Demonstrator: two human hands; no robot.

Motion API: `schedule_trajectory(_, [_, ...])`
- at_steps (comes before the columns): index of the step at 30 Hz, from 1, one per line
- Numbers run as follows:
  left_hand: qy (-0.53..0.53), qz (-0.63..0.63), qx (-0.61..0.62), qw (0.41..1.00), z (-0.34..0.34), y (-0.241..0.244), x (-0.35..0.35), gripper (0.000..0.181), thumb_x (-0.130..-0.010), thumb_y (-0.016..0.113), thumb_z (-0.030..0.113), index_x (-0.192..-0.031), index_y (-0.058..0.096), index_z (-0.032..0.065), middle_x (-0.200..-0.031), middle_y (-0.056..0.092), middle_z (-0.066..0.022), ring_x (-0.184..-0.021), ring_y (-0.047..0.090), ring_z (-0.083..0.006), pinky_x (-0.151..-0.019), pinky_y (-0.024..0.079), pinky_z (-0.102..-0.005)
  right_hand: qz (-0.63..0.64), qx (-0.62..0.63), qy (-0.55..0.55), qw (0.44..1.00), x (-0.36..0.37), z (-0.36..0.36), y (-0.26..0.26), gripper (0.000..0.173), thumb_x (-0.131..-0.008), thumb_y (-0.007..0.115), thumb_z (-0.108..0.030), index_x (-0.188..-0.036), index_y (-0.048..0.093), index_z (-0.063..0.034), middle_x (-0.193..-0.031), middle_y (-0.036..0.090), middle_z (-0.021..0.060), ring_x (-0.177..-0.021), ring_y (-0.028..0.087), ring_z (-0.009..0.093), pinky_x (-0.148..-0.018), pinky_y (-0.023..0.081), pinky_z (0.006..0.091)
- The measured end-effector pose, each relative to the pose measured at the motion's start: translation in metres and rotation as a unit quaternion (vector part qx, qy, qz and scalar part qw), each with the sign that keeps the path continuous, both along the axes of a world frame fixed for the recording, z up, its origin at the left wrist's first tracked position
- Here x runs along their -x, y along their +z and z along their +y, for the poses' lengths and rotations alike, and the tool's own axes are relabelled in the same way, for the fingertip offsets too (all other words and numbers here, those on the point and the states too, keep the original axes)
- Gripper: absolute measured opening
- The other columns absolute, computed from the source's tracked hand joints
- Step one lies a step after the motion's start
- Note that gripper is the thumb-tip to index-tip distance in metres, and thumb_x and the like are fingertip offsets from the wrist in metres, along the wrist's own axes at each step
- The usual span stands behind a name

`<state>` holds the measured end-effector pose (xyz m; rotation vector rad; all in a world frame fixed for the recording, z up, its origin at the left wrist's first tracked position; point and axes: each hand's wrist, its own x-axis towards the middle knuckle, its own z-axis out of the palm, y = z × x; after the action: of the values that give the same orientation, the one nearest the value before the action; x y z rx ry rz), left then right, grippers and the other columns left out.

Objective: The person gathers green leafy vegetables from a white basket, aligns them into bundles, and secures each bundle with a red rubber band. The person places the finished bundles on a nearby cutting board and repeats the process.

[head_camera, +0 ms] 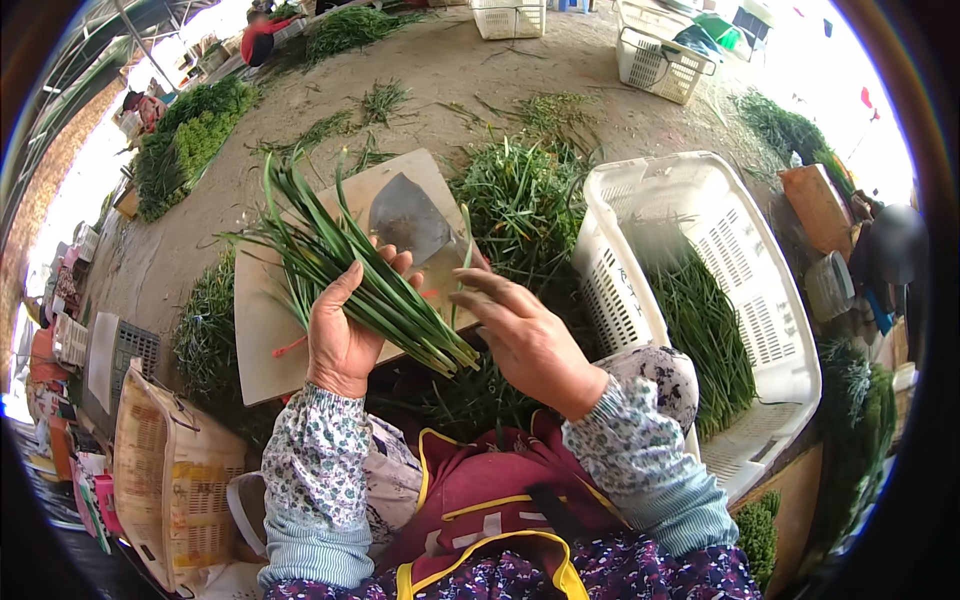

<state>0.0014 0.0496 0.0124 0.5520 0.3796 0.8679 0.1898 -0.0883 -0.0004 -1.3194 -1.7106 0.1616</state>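
My left hand point(343, 330) is closed around a bunch of long green leafy stalks point(375, 292), which look like garlic chives. Their pale cut ends point down to the right, and the leaf tips fan out to the upper left. A single green stalk point(463, 247) stands upright at the fingertips of my right hand point(525, 337), seemingly pinched there. Below both hands is a pale board point(270, 360) with a grey sheet point(409, 217) and a red tie point(289, 347) on it. A loose heap of chives point(517, 195) lies just past the board.
At my right stands a white plastic crate point(780, 315) with chives point(697, 330) lined up inside. A worn yellowish crate point(142, 450) is at my left. Farther off are more crates point(660, 67), green piles point(187, 135) and people point(259, 41) low to the ground.
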Motion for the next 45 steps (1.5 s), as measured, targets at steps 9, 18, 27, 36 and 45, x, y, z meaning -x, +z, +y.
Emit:
schedule_trajectory(9, [0.004, -0.015, -0.013, 1.000, 0.010, -0.008, 0.006, 0.020, -0.098, 0.055, 0.011, -0.116, 0.057, 0.0020, -0.099, 0.063, -0.0076, -0.109, 0.062, -0.0273, -0.106, 0.046, -0.0518, -0.074, 0.103, 0.036, 0.991, -0.017, -0.018, -0.036, 0.014, -0.081, 0.062, -0.007, -0.094, 0.065, -0.0060, -0.086, 0.060, 0.0093, -0.082, 0.061, 0.029, -0.072, 0.053, 0.0393])
schedule_trajectory(18, [0.076, -0.046, 0.026, 0.996, 0.015, -0.006, 0.005, 0.020, -0.099, 0.053, 0.011, -0.115, 0.057, -0.0017, -0.114, 0.063, -0.0142, -0.121, 0.055, -0.0296, -0.112, 0.039, -0.0537, 0.108, 0.142, 0.039, 0.983, -0.006, -0.042, -0.019, 0.016, -0.086, 0.060, -0.002, -0.100, 0.067, -0.0023, -0.090, 0.062, 0.0155, -0.080, 0.065, 0.037, -0.068, 0.054, 0.0405])
schedule_trajectory(27, [0.064, -0.026, 0.004, 0.998, 0.000, -0.005, -0.011, 0.020, -0.099, 0.053, 0.010, -0.117, 0.054, 0.0012, -0.118, 0.061, -0.0161, -0.125, 0.052, -0.0322, -0.109, 0.042, -0.0577, 0.215, 0.109, -0.115, 0.964, 0.025, 0.000, -0.032, 0.017, -0.087, 0.068, -0.012, -0.099, 0.070, -0.0007, -0.074, 0.066, 0.0197, -0.064, 0.065, 0.034, -0.057, 0.052, 0.0369])
schedule_trajectory(36, [0.020, -0.021, -0.012, 1.000, -0.007, -0.008, -0.019, 0.020, -0.100, 0.053, 0.012, -0.115, 0.057, 0.0009, -0.117, 0.062, -0.0125, -0.128, 0.051, -0.0312, -0.109, 0.042, -0.0574, 0.541, 0.158, -0.039, 0.825, 0.026, 0.018, -0.050, 0.020, -0.093, 0.066, -0.012, -0.104, 0.069, 0.0040, -0.085, 0.069, 0.0020, -0.068, 0.055, 0.003, -0.058, 0.046, 0.0198])
schedule_trajectory(45, [0.067, -0.071, 0.011, 0.995, 0.010, -0.002, -0.001, 0.021, -0.099, 0.052, 0.011, -0.117, 0.056, -0.0008, -0.119, 0.062, -0.0125, -0.128, 0.050, -0.0290, -0.113, 0.036, -0.0596, 0.284, 0.215, -0.047, 0.933, -0.017, -0.018, -0.062, 0.009, -0.086, 0.066, -0.005, -0.091, 0.066, 0.0031, -0.069, 0.059, 0.0011, -0.063, 0.054, 0.007, -0.058, 0.047, 0.0261])
